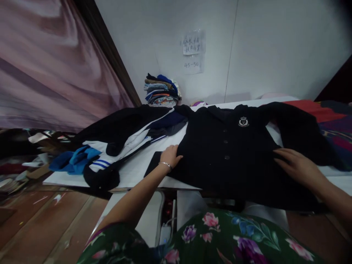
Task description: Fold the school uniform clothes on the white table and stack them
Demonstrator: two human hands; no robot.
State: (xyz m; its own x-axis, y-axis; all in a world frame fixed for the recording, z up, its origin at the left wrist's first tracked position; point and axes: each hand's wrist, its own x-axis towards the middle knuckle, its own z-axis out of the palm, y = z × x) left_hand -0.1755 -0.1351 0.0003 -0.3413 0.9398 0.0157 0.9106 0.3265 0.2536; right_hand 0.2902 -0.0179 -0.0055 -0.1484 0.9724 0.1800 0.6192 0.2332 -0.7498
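Observation:
A black button-front jacket (209, 146) with a pale crest on its chest lies spread over the table, collar at the far side. Its hem hangs past the near edge. My left hand (171, 157) rests at the jacket's left side, thumb apart from the fingers. On the right side lies my right hand (298, 167), its fingers stretched out flat across the cloth. Neither hand has visibly gathered any fabric. Left of the jacket is a heap of dark and white garments (132, 137) with blue-striped cuffs.
A folded clothes stack (161, 90) stands against the wall beneath handwritten paper signs (192, 47). Bright blue cloth (75, 159) lies at the table's left end. Red and multicoloured fabric (305, 110) lies at right. A pink curtain (52, 66) hangs at left; the white tabletop (132, 178) shows between garments.

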